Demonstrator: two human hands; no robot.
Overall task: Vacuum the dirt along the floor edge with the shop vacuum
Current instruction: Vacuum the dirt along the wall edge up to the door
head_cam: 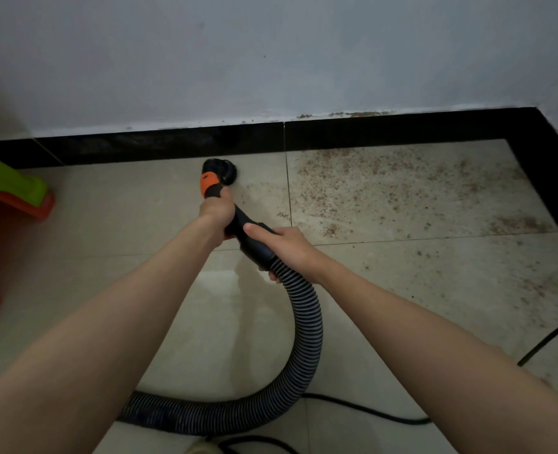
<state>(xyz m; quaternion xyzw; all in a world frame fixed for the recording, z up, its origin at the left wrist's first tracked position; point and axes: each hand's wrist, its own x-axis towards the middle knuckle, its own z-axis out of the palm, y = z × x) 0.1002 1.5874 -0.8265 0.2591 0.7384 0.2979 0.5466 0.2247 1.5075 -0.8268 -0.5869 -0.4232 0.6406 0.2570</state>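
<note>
The black round brush nozzle (220,172) of the shop vacuum sits on the beige floor tile just in front of the black baseboard (369,132). An orange collar (208,184) joins it to the black wand. My left hand (217,213) grips the wand just behind the collar. My right hand (279,245) grips the black cuff where the ribbed hose (307,339) begins. The hose curves down and back to the left. Brown dirt (385,185) is scattered over the tile to the right of the nozzle, up to the corner.
A green and orange plastic stool (5,194) stands at the left by the wall. A black power cord (549,339) runs across the floor at the lower right. The baseboard turns a corner at the far right (546,178). Brown stains mark the white wall above it.
</note>
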